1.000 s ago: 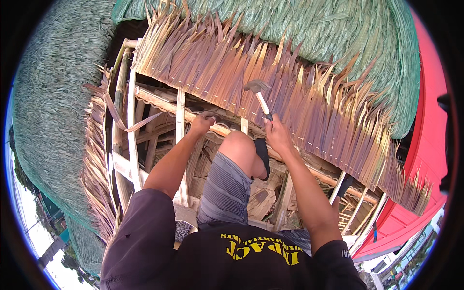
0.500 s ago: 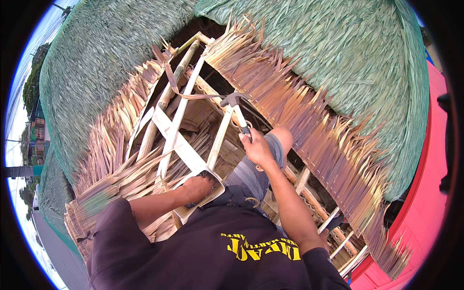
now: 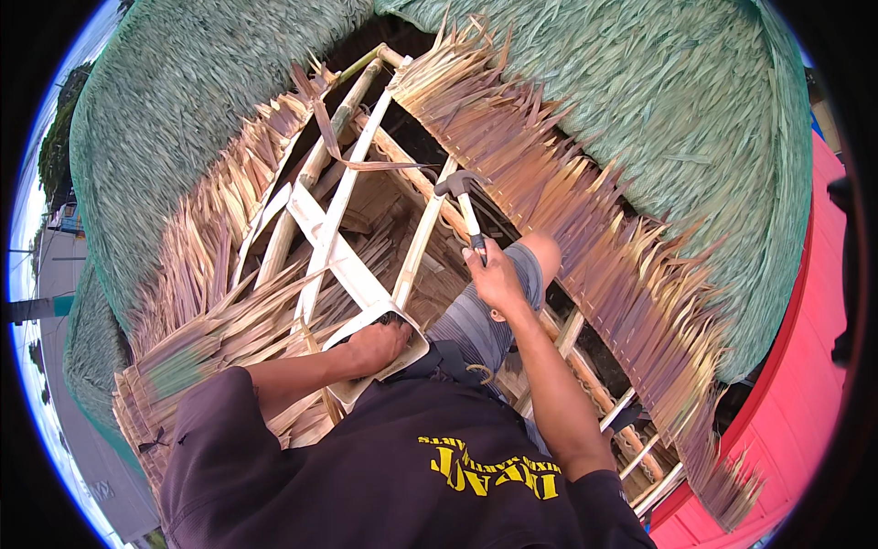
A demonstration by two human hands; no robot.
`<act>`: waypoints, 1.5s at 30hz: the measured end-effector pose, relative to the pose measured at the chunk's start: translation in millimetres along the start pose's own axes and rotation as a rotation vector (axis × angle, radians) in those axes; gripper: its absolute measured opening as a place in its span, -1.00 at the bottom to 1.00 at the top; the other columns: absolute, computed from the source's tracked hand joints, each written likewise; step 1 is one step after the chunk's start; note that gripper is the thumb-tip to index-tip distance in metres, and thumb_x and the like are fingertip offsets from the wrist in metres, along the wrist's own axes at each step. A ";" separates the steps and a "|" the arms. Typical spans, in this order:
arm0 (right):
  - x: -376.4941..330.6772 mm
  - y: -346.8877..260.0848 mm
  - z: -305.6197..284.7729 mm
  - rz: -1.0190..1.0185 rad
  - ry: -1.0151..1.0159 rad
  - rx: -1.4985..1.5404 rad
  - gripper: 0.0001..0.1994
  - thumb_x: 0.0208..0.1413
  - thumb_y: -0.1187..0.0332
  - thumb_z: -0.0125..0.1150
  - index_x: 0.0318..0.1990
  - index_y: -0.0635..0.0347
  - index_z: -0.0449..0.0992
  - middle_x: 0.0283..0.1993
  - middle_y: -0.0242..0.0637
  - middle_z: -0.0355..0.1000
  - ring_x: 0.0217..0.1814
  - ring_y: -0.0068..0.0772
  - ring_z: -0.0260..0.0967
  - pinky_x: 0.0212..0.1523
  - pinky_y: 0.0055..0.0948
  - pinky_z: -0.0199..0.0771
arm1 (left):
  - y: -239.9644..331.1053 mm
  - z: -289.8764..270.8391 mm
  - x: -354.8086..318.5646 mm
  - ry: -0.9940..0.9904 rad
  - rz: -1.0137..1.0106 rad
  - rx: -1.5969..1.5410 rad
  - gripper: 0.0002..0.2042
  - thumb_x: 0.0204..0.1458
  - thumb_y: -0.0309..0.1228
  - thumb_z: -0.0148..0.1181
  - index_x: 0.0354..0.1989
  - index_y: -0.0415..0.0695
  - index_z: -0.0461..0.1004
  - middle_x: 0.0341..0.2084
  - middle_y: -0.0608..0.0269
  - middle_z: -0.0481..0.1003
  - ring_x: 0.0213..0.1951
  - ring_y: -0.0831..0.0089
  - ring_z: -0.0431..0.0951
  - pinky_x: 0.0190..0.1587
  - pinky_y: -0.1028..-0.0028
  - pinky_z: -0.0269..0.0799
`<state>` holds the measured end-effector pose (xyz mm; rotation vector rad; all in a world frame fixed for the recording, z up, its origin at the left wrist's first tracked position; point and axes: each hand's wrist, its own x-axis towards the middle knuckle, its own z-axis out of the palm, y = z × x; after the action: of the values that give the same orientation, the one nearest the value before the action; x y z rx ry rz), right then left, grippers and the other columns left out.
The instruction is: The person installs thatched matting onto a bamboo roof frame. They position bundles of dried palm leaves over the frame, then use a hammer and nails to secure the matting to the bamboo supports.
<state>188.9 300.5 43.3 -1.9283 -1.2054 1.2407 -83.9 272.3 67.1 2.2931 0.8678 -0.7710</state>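
My right hand (image 3: 495,281) is wrapped round the handle of a claw hammer (image 3: 471,218), whose dark head points up and away from me beside a pale slat. At my waist sits a white open container (image 3: 417,355) with dark contents, perhaps nails, too small to make out. My left hand (image 3: 382,346) reaches into it; the fingers are hidden among the contents, so I cannot see what they hold. A pale flat board (image 3: 352,274) runs from near the container up toward the left. The thatch panel (image 3: 585,265) slopes down on the right of the hammer.
Bamboo poles (image 3: 320,165) and pale slats (image 3: 425,233) form an open roof frame, with gaps below. More dry thatch (image 3: 247,334) lies at the left. Green netting (image 3: 640,101) covers thatch around the top. A pink-red metal roof (image 3: 796,393) lies at the right.
The view has shifted slightly. The left hand has moved a little within the container. The hammer stays in the right hand, at nearly the same place.
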 end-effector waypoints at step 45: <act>234.3 68.9 47.5 0.447 0.224 0.176 -0.77 0.23 0.33 0.11 -0.20 0.39 0.37 -0.41 0.16 0.47 -0.34 0.27 0.47 -0.26 0.06 0.43 | -258.0 -101.4 537.4 0.779 -0.048 -0.266 -0.79 0.16 -0.27 0.19 -0.08 -0.01 0.59 0.04 0.26 0.59 0.20 0.07 0.48 0.18 -0.07 0.35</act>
<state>213.7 477.3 -130.0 -2.2004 -0.5488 1.2495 98.1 713.9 -303.7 2.3250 1.2613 0.2621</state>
